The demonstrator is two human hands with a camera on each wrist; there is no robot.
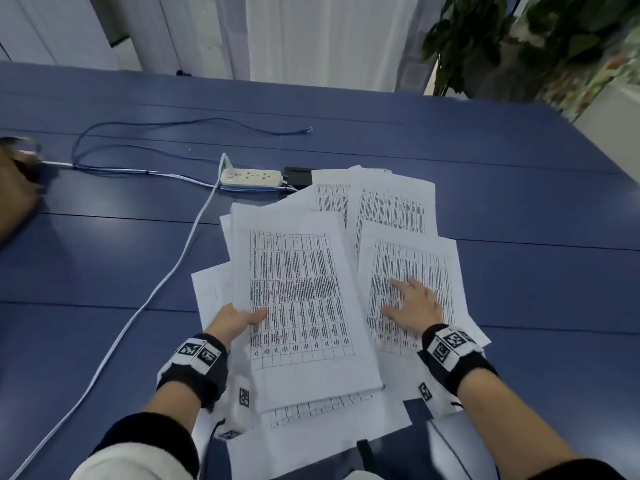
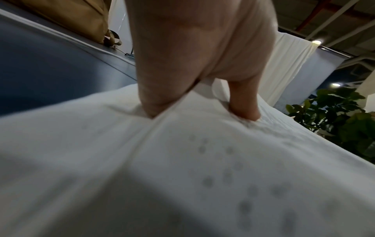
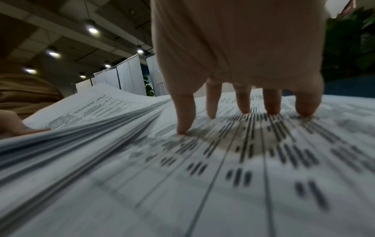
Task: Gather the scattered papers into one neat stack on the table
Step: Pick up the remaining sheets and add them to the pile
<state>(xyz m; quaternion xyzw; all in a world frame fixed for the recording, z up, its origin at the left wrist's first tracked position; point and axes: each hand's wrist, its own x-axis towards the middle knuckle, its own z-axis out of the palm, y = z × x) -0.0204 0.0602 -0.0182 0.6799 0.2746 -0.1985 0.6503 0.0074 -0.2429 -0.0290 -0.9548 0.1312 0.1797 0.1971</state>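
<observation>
Just in front of the white power strip (image 1: 251, 177), printed papers (image 1: 391, 206) are spread on the blue table (image 1: 519, 188).
A thick bundle (image 1: 298, 299) is pinched by the left hand (image 1: 239, 320); a sheet beside it is pressed by the flat, spread right hand (image 1: 414, 304). Most sheets are not yet stacked.

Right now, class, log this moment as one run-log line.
left hand: grips lifted sheaf | right hand: flat on right sheet | papers: still spread, unstacked

Black wrist straps (image 1: 450, 355) bearing white blocks with square black-and-white coded markers; dark sleeves (image 1: 149, 441) with white patches
</observation>
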